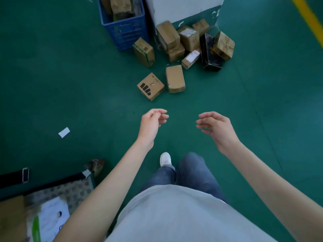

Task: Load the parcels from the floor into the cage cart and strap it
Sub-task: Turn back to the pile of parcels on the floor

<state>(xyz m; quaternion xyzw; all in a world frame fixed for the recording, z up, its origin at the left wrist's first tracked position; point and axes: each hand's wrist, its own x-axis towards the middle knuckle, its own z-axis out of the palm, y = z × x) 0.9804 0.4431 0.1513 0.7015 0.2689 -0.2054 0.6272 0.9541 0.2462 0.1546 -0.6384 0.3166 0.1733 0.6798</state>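
1. At 7 o'clock in the head view, the cage cart [76, 187] showed only a corner of its perforated deck. A black strap [12, 179] lay along its far edge, and a white-and-green parcel [50, 219] rested on the deck.
2. At 9 o'clock, a white paper slip [64, 132] lay flat on the green floor [52, 75], well apart from everything else.
3. At 11 o'clock, a blue plastic crate [125, 30] stood on the floor with brown packages inside it.
4. The left hand [151, 124] hovered over the floor just left of centre. Its fingers were loosely curled, with the thumb near the fingertips, and it held nothing.
5. At 12 o'clock, beyond the hands, a brown box with black marks [150, 86] and a plain brown box [175, 78] lay just beside each other on the floor.
6. At 12 to 1 o'clock, the parcel pile [188, 42] lay against a grey block [183, 7]. It comprised several brown cartons and one black box [209, 49], touching and tilted at mixed angles.
7. The right hand [216, 126] hovered just right of centre. Its fingers were relaxed and slightly bent, and it gripped nothing.
8. At 1 o'clock, a yellow floor line [307, 16] ran diagonally to the frame edge.
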